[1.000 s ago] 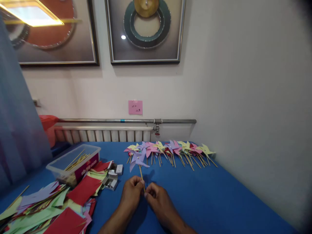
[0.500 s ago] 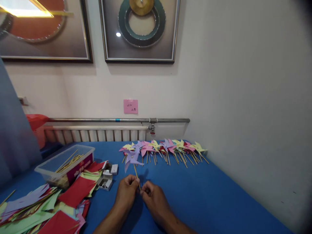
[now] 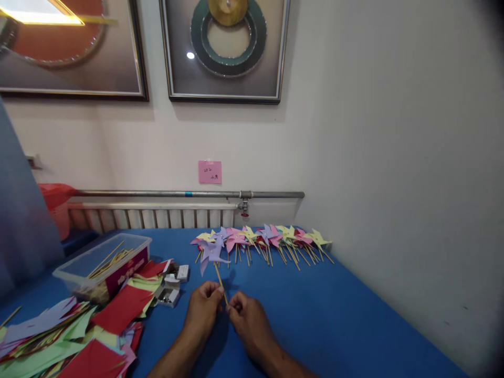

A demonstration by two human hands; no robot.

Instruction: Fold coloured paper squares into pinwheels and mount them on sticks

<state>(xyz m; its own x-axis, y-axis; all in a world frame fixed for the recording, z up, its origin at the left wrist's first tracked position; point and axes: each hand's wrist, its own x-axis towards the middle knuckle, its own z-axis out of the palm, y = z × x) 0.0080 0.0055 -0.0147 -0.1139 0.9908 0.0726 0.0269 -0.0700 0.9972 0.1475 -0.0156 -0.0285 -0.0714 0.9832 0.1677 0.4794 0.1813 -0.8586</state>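
A lilac paper pinwheel [image 3: 211, 251] on a thin wooden stick stands tilted above the blue table, its head up and leaning a little left. My left hand [image 3: 204, 306] pinches the stick partway down between thumb and fingers. Close beside it, my right hand [image 3: 248, 318] has thumb and fingertips closed on the stick's lower end. Behind the held pinwheel lies a row of finished-looking pinwheels [image 3: 268, 234] in yellow, pink, lilac and red, their sticks pointing toward me.
Left of my hands are small open boxes of pins [image 3: 169, 294], a heap of coloured paper sheets [image 3: 122, 310] and a clear plastic tub [image 3: 142, 242] holding wooden sticks. A radiator [image 3: 157, 216] and pipe run along the wall behind the blue table [image 3: 315, 315].
The whole view has shifted slightly, so things appear farther left. Both hands keep their hold on the pinwheel's stick, with hardly any movement.
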